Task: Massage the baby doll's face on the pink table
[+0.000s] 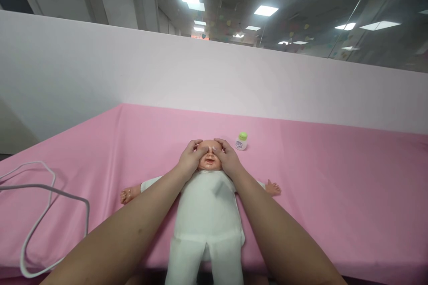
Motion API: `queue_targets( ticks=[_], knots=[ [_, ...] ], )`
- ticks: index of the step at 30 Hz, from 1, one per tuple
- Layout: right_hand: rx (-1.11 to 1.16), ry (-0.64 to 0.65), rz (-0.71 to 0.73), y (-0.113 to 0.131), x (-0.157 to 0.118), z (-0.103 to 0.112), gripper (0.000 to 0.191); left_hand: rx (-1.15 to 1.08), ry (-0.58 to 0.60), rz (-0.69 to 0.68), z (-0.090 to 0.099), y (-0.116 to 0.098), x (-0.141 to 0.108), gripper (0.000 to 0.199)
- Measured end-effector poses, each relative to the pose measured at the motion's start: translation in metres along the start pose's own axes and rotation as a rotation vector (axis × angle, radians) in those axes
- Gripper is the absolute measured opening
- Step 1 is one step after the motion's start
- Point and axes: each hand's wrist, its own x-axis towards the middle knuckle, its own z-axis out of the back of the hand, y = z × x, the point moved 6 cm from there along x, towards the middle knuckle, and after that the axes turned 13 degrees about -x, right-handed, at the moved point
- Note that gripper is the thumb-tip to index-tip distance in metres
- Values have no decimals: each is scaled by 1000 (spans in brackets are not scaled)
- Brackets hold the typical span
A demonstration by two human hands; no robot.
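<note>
A baby doll (210, 207) with a white cloth body lies on its back, arms spread to both sides. My left hand (192, 159) cups one side of the doll's head, its thumb laid on the face beside the nose. On the other side, my right hand (228, 157) wraps the head in the same way, thumb near the eye. Between the two thumbs the nose and open mouth show, while the eyes are mostly covered. A small bottle with a green cap (241, 141) stands just beyond my right hand.
Pink sheeting (334, 196) covers the table. A white cable (50, 187) loops across its left side. Along the back runs a low white wall (214, 75), with glass panels above it.
</note>
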Motion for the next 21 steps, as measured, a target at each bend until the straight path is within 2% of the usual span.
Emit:
queue_targets(
  ticks=[21],
  knots=[
    [219,32,-41,-15,6,-6,42,-94,60,45,1,9,5,44]
  ],
)
